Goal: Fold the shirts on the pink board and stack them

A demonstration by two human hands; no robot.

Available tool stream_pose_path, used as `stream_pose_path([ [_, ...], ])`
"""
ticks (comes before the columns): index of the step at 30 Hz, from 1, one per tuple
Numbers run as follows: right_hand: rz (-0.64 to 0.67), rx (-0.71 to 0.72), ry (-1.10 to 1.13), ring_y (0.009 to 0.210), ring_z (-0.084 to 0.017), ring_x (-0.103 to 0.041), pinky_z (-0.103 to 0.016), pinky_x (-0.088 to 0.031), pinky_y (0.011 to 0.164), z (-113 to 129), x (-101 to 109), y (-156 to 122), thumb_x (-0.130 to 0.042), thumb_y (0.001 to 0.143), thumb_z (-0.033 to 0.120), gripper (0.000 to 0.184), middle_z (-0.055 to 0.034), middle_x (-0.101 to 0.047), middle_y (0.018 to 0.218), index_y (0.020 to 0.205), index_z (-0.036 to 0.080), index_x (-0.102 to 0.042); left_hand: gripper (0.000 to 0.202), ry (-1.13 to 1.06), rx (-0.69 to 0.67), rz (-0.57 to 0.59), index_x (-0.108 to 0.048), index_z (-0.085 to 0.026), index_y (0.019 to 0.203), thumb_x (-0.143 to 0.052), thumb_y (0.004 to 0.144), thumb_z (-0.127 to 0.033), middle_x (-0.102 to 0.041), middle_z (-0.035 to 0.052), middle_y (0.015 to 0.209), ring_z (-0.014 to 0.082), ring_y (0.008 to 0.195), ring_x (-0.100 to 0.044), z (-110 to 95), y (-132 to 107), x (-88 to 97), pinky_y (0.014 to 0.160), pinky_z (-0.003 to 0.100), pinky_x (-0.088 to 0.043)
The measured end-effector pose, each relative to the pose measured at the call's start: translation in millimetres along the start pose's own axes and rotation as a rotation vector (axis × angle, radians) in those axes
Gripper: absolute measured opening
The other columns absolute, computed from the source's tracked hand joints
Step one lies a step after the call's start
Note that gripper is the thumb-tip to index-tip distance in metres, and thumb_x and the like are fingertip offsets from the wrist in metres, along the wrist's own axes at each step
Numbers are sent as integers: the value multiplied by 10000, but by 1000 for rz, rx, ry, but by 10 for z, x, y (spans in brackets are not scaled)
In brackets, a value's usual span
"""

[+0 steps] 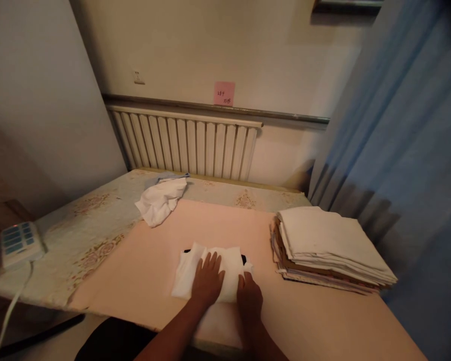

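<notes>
Domestic room, likely a bedroom or spare room used for laundry work. White ribbed radiator (pixel 184 148) at 12 o'clock under a grey pipe rail, wall socket (pixel 138 77) above it at 11, pink sticky note (pixel 224 94) on the plain cream wall. Blue curtain (pixel 406 150) hangs at 2 to 3 o'clock. Work surface is a padded table (pixel 143 271) with a floral cover and a pink pad. Stack of folded linens (pixel 330 245) at 3 o'clock, crumpled white cloth (pixel 161 200) at 11. White power strip (pixel 18 243) at 9 o'clock.
</notes>
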State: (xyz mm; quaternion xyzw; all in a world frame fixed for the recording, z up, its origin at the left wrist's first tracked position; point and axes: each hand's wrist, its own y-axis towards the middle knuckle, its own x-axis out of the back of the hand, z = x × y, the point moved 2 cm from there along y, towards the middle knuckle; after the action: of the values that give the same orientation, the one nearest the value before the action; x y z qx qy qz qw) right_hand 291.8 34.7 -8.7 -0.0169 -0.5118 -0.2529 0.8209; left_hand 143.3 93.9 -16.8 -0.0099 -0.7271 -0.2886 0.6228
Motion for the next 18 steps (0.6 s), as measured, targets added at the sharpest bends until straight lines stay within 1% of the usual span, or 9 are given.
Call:
stream_pose_path([
  [3,40,-46,29,614,-172,-638,-238,-348,537,1,22,-6,-351,953,311,298,-47,-690,707,921,202,-627,469,-3,11,-10,-478,-206,1381,-365,948,-347,-462,52,1462,269,1375,-366,-8,0,37,1125,493,-284],
  [8,24,-88,108,654,-177,-654,-242,-384,568,11,75,-10,-348,953,331,327,-72,-706,792,1039,182,-626,475,3,-10,-14,-474,-202,1385,-375,940,-337,-468,70,1456,281,1370,-374,-18,15,51,1109,512,-303],
  [11,35,-99,129,703,-185,-664,-248,-402,596,-5,93,-5,-354,950,328,313,-73,-711,834,1037,186,-620,472,4,-9,-15,-482,-203,1378,-376,938,-334,-473,71,1452,285,1367,-377,-19,16,57,1106,511,-308],
  [14,73,-107,138,740,-198,-666,-261,-421,625,-53,114,6,-371,939,333,294,-64,-714,850,1029,194,-614,469,-3,-1,-26,-489,-196,1372,-379,935,-322,-481,75,1445,283,1368,-378,-27,17,74,1110,507,-305],
  [16,35,-113,135,776,-210,-663,-274,-440,646,-85,151,9,-371,928,326,302,-76,-709,878,1043,184,-611,469,-8,4,-21,-488,-189,1371,-377,932,-310,-481,80,1446,283,1370,-374,-34,20,84,1110,511,-302],
  [18,-92,-74,141,857,-222,-650,-291,-467,699,-74,207,0,-348,927,311,327,-107,-692,943,1064,163,-606,473,-15,10,-4,-484,-183,1374,-374,931,-305,-473,84,1451,288,1371,-369,-38,23,88,1109,519,-297],
])
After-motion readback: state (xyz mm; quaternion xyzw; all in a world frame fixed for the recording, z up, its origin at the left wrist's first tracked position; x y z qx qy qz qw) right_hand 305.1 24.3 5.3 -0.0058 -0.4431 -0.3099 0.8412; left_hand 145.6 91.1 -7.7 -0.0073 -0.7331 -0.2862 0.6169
